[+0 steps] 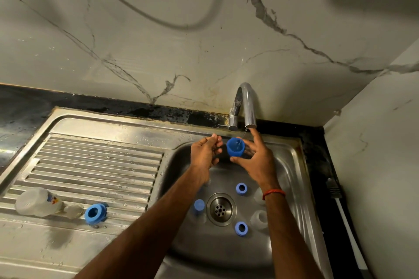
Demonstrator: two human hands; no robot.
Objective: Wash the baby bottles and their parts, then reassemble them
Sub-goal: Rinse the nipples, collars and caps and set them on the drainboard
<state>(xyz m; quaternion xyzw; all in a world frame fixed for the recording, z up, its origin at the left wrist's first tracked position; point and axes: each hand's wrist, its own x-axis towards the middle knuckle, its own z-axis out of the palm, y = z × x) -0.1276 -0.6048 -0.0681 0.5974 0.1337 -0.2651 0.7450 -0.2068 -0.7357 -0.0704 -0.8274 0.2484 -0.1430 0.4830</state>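
**Blue cap held under the tap**

A blue round plastic cap (235,147) is gripped by the right hand (255,158) just below the curved chrome tap (246,106), open side up, with the thumb beneath it and the fingers (257,140) spread behind it. A thin stream of water is seen falling into it. The left hand (205,154) is held just beside the cap, apart from it, its fingers curled loosely around nothing. Both are poised over the steel sink basin (292,165).

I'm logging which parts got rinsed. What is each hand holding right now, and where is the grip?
The right hand holds a blue cap by its side wall, under the tap. The left hand appears to hold nothing.
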